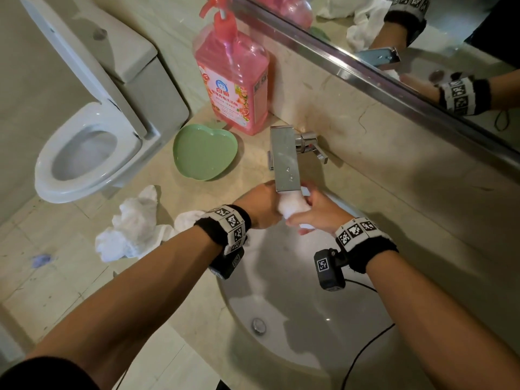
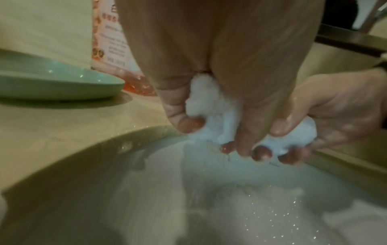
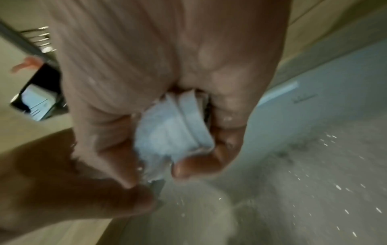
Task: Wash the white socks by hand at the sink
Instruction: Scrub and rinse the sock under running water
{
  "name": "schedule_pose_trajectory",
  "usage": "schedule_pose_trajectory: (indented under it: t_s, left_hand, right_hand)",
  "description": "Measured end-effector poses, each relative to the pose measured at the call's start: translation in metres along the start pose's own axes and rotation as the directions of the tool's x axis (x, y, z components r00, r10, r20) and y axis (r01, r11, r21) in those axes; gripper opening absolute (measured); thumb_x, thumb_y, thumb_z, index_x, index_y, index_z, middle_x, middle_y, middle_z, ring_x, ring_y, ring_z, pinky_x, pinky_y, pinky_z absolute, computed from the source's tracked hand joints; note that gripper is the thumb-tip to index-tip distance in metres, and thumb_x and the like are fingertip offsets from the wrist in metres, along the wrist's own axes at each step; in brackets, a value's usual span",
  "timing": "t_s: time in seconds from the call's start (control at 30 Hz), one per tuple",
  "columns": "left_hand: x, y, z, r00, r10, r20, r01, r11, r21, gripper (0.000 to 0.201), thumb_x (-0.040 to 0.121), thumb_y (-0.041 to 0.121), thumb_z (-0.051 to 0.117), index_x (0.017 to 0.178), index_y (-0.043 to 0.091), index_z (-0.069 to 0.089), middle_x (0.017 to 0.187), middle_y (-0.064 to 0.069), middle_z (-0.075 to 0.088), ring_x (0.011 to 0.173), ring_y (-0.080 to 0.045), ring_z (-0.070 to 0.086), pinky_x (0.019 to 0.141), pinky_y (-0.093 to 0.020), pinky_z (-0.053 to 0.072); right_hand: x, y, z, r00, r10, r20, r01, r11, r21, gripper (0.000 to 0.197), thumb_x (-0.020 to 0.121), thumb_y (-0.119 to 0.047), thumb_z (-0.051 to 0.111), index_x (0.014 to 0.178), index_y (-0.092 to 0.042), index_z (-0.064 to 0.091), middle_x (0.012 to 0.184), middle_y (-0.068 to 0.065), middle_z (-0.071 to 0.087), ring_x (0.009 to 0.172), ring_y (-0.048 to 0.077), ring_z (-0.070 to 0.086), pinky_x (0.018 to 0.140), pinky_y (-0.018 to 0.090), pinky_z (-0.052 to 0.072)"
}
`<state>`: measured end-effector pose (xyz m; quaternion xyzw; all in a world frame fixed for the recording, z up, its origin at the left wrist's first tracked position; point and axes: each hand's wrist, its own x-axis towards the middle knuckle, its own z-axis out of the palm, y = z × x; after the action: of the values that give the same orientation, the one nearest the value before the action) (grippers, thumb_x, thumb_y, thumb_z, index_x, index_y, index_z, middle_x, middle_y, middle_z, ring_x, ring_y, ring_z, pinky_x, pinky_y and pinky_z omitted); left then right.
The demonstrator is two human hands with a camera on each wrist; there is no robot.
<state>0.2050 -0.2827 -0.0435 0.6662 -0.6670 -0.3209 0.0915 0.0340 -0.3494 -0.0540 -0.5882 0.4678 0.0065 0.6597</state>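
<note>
We've got both hands on one wet sock (image 1: 292,206) right under the tap (image 1: 284,159), over the sink (image 1: 281,277). Left hand (image 1: 260,205) w/ fingers curled tight round its left end; right hand (image 1: 318,211) grips the other end, thumb on top. Water drips below our fingers (image 2: 261,152). More socks (image 1: 132,226) lie on the counter left of the left wrist; green dish (image 1: 204,152) & pink bottle (image 1: 233,80) beyond them.

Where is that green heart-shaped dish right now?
In the head view, the green dish sits on the counter left of the faucet, just in front of the pink soap bottle, with nothing visible in it.
</note>
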Motion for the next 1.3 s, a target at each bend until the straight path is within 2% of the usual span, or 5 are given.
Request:
schedule_pose_trajectory:
  t_s: [0.3, 0.53, 0.73, 1.0, 1.3]
  left_hand:
    - [0.011, 0.015, -0.007, 0.951, -0.303, -0.061, 0.308, 0.944, 0.119, 0.019, 0.084, 0.014, 0.059, 0.099, 0.005, 0.066, 0.093, -0.017, 0.069, 0.082, -0.035, 0.065, 0.070, -0.035, 0.055]
    - [0.020, 0.012, 0.009, 0.978, -0.206, 0.016, 0.193, 0.936, 0.293, 0.024, 0.086, 0.033, 0.055, 0.106, 0.023, 0.065, 0.102, -0.005, 0.070, 0.078, -0.027, 0.063, 0.065, -0.027, 0.047]
    - [0.020, 0.010, 0.010, 0.975, -0.196, 0.100, 0.159, 0.941, 0.299, 0.033, 0.085, 0.039, 0.057, 0.115, 0.027, 0.062, 0.111, -0.004, 0.068, 0.084, -0.027, 0.061, 0.069, -0.028, 0.046]
    - [-0.001, 0.000, -0.015, 0.984, -0.162, 0.074, 0.170, 0.735, -0.656, 0.065, 0.078, 0.002, 0.075, 0.138, 0.014, 0.052, 0.131, -0.002, 0.062, 0.124, -0.019, 0.056, 0.109, -0.040, 0.042]
    - [-0.031, -0.021, -0.021, 0.990, -0.135, 0.048, 0.143, 0.897, -0.417, 0.059, 0.074, 0.010, 0.081, 0.118, 0.019, 0.042, 0.119, -0.005, 0.052, 0.110, -0.025, 0.052, 0.092, -0.035, 0.046]
  right_hand:
    - [0.022, -0.012, 0.019, 0.986, -0.169, -0.010, 0.090, 0.572, -0.815, 0.038, 0.075, -0.046, 0.065, 0.105, -0.021, 0.067, 0.096, 0.000, 0.066, 0.090, 0.022, 0.064, 0.074, 0.025, 0.044]
    - [0.018, -0.004, 0.024, 0.934, -0.346, -0.085, 0.060, 0.387, -0.920, 0.017, 0.076, -0.008, 0.058, 0.072, -0.020, 0.047, 0.082, 0.010, 0.071, 0.082, 0.030, 0.070, 0.064, 0.026, 0.041]
    - [0.018, 0.009, 0.025, 0.928, -0.341, -0.149, 0.039, 0.488, -0.872, 0.025, 0.078, -0.016, 0.067, 0.102, -0.011, 0.063, 0.095, 0.013, 0.072, 0.090, 0.035, 0.069, 0.073, 0.032, 0.050]
    - [0.002, 0.008, 0.018, 0.959, -0.158, -0.237, 0.071, 0.939, -0.337, 0.055, 0.073, -0.041, 0.074, 0.122, -0.024, 0.056, 0.110, 0.001, 0.070, 0.100, 0.022, 0.066, 0.084, 0.041, 0.057]
    - [-0.003, -0.005, 0.023, 0.997, -0.065, -0.041, 0.069, 0.992, 0.101, 0.050, 0.085, -0.019, 0.068, 0.131, -0.005, 0.058, 0.127, 0.010, 0.066, 0.120, 0.025, 0.061, 0.104, 0.038, 0.046]
